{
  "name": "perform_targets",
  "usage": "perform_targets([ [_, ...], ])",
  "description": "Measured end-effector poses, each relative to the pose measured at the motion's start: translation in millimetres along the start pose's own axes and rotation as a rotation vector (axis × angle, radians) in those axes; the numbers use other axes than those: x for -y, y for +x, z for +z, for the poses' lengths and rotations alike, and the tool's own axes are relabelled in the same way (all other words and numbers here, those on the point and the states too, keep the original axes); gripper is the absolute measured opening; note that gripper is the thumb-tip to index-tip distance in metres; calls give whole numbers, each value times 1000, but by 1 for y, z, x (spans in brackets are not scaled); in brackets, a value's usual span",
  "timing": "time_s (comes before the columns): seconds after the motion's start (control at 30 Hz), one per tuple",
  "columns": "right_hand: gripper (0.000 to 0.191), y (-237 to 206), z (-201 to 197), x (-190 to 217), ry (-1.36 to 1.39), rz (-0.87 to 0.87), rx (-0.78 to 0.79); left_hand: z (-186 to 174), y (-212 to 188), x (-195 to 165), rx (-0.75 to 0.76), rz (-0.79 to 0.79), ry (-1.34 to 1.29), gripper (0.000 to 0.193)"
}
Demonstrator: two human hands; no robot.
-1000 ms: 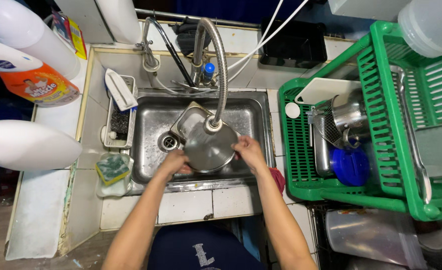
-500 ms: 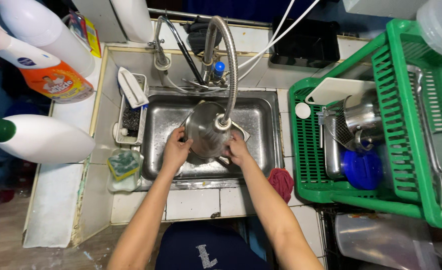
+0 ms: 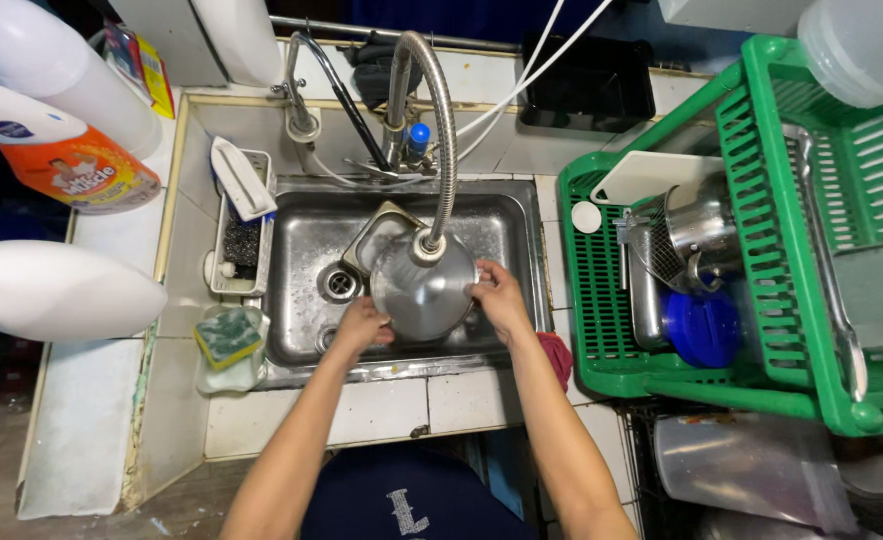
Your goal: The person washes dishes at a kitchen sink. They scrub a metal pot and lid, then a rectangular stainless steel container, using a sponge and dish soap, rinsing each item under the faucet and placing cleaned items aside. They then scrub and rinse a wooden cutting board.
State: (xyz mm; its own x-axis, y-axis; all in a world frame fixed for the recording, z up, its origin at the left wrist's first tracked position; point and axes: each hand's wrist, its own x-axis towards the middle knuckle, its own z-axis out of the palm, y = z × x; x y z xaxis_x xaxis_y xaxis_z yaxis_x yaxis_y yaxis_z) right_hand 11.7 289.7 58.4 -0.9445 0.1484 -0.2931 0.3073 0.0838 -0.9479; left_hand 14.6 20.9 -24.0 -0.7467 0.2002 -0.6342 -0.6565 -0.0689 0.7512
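Grip, left hand [image 3: 364,325]: fingers curling onto the lower left rim of the pot [image 3: 424,292], closed on it.
Grip, right hand [image 3: 497,297]: fingers and thumb pinching the right rim, closed on it as well.
Pot: round steel vessel, seemingly bottom side facing the camera, being held tilted over the sink [image 3: 302,300] basin, directly under the spout of the faucet [image 3: 432,120].
Handling: likely stiff and fairly light; looking wet, so probably slippery. The rim, taken on opposite sides as now, is giving the surest hold.
Beneath pot: the corner of a squarish steel tray [image 3: 377,228] is peeking out behind it; the drain [image 3: 341,284] is lying just left.
Left of sink: caddy [image 3: 239,225] holding a white brush and steel wool; green sponge [image 3: 228,336] in a clear dish near the sink's front corner.
Right of sink: green rack [image 3: 762,250] carrying steel pots, a white board and a blue lid [image 3: 702,328].
Surface: tiled, white.
Near camera: bottles [image 3: 62,290] looming large on the left, blurred.
Hidden: whether water is running cannot be told; the pot's inside and handles are out of sight.
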Motion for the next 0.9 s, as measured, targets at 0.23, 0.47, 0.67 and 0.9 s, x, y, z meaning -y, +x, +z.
perform_targets([
  [0.23,59,35,22,-21,337,185,-120,15,-6,-12,-57,275,-274,49],
  [0.47,29,62,100,-19,38,-114,-246,-26,-21,-16,-254,474,-47,59],
  [0.67,29,87,142,29,714,280,449,-33,-30,-12,-286,412,-160,66],
  [0.9,42,76,152,65,127,252,206,-29,-41,-8,-244,411,-289,66],
])
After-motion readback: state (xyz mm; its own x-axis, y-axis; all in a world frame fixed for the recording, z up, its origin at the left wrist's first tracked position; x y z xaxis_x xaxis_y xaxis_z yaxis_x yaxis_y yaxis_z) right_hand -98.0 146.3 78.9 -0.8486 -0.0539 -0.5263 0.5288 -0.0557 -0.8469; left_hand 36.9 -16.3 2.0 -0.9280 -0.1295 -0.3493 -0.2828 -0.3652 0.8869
